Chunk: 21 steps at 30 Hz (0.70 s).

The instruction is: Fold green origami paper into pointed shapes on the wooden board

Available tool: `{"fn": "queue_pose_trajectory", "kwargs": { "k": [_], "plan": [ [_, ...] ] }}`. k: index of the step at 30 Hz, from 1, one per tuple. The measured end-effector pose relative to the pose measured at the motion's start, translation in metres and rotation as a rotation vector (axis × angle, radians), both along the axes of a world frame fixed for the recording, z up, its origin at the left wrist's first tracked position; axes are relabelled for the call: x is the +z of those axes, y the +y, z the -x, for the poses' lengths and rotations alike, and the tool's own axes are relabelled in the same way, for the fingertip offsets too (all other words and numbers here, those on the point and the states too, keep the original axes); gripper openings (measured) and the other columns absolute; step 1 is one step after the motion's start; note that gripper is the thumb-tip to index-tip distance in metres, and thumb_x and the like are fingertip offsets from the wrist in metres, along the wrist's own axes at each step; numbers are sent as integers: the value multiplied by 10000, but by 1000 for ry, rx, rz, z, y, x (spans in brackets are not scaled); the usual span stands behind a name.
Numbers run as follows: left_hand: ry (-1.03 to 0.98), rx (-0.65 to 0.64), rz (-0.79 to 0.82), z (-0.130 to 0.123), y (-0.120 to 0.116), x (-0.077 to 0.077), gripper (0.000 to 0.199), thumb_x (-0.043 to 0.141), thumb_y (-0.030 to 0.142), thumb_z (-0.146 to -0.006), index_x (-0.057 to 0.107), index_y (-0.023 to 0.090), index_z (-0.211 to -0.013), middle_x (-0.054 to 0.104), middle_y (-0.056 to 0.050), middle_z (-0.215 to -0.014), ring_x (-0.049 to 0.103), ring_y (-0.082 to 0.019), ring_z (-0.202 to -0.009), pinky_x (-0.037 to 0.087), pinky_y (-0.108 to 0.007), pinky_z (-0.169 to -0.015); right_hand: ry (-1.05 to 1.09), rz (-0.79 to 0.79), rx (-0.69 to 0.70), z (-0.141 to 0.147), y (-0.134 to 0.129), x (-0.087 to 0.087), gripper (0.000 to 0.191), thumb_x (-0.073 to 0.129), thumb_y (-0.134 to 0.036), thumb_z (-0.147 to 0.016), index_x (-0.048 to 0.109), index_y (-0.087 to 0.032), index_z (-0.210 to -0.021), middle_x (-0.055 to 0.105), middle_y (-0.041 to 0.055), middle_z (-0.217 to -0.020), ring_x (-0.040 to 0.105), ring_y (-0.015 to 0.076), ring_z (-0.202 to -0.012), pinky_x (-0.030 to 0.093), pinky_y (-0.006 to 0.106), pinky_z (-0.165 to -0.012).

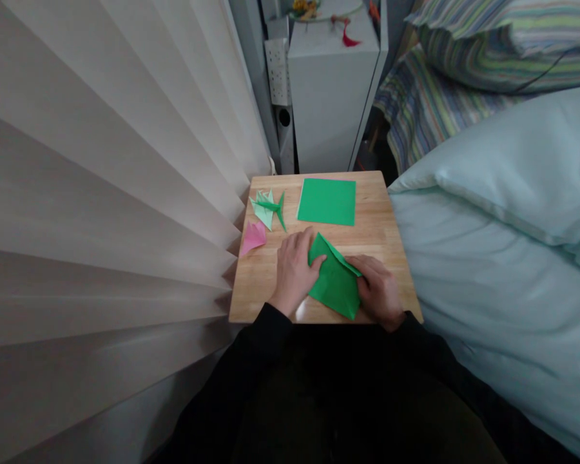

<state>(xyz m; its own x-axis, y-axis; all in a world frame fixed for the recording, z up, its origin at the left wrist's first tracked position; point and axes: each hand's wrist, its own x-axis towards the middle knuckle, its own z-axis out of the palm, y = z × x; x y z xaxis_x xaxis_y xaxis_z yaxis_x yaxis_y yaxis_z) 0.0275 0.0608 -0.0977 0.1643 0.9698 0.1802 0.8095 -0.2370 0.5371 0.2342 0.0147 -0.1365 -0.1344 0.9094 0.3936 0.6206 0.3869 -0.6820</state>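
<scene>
A partly folded green paper (336, 283) lies on the small wooden table, with a narrow raised fold along its upper right edge. My left hand (294, 267) rests at its left side, the thumb on the paper and the other fingers on the tabletop. My right hand (377, 287) grips the paper's right corner, fingers closed at the end of the fold. Beyond my hands lies a flat stack of green square paper (327, 202). To the left are a folded green paper piece (281, 209), a pale green folded piece (264, 216) under it and a pink folded piece (254, 237).
The wooden table (391, 258) stands between a pleated curtain (125, 193) on the left and a bed with pale bedding (473, 245) on the right. A white cabinet (331, 103) stands behind it, with a red tassel (350, 37) on top.
</scene>
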Motion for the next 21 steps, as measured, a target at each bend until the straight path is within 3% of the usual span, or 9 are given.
{"fn": "queue_pose_trajectory", "kwargs": {
  "k": [3,8,11,14,17,21],
  "plan": [
    [-335,-26,117,4,9,-4,735,686,278,-939,319,239,-1575,551,-165,-1491,598,-280,-1315,531,-467,-1082,206,132,-111,-6,1,5,261,544,-204,-955,757,-224,-1105,810,77,-1067,758,265,-997,617,429,-887],
    [-762,-149,548,8,13,-1,933,687,343,-944,83,334,-1655,713,-113,-1258,736,-250,-1039,620,-454,-888,355,268,-148,-16,8,11,174,650,-320,-928,759,-195,-979,804,69,-942,750,241,-843,603,351,-716],
    [-967,-228,669,8,7,-1,1058,791,382,-856,102,333,-1658,761,-81,-1090,749,-264,-923,619,-446,-819,305,271,-34,-20,12,14,192,645,-322,-941,769,-200,-1022,807,77,-985,750,252,-910,603,389,-814],
    [-1113,-218,732,8,4,-3,1150,854,318,-785,107,318,-1660,765,-45,-962,736,-229,-805,602,-389,-770,206,221,118,-23,16,20,245,602,-302,-981,769,-226,-1144,792,92,-1132,731,270,-1069,569,452,-977],
    [-1151,-194,735,10,4,-3,1102,854,274,-774,185,316,-1648,759,-27,-934,723,-208,-775,592,-367,-762,93,212,208,-29,20,32,286,587,-308,-997,765,-224,-1204,763,114,-1229,708,287,-1144,544,483,-1030],
    [-1132,-175,647,9,5,-3,971,862,266,-751,357,243,-1579,746,-22,-904,718,-192,-791,584,-336,-770,37,302,315,-30,20,56,319,628,-400,-984,772,-204,-1190,780,113,-1214,715,304,-1144,546,478,-1022]
  ]
}}
